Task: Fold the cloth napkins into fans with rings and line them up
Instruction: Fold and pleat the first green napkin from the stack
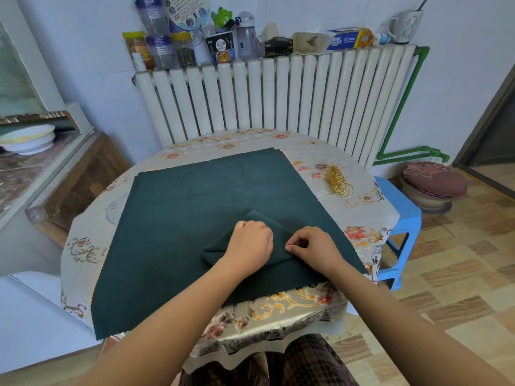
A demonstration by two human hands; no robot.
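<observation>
A stack of dark green cloth napkins (pixel 195 196) lies spread flat over the round table (pixel 306 305) with a floral cover. A narrow folded strip of green napkin (pixel 267 221) lies diagonally on top near the front. My left hand (pixel 250 243) has its fingers curled down onto this strip, gripping it. Just right of it, my right hand (pixel 312 247) pinches the strip's edge between thumb and fingers. A pile of gold napkin rings (pixel 338 181) sits on the table at the right, apart from both hands.
A white radiator (pixel 278 98) stands behind the table, with jars, bottles, a box and a mug along its top. A blue plastic stool (pixel 398 215) is at the table's right, a round cushioned stool (pixel 434 185) beyond it. A wooden counter (pixel 55 174) stands left.
</observation>
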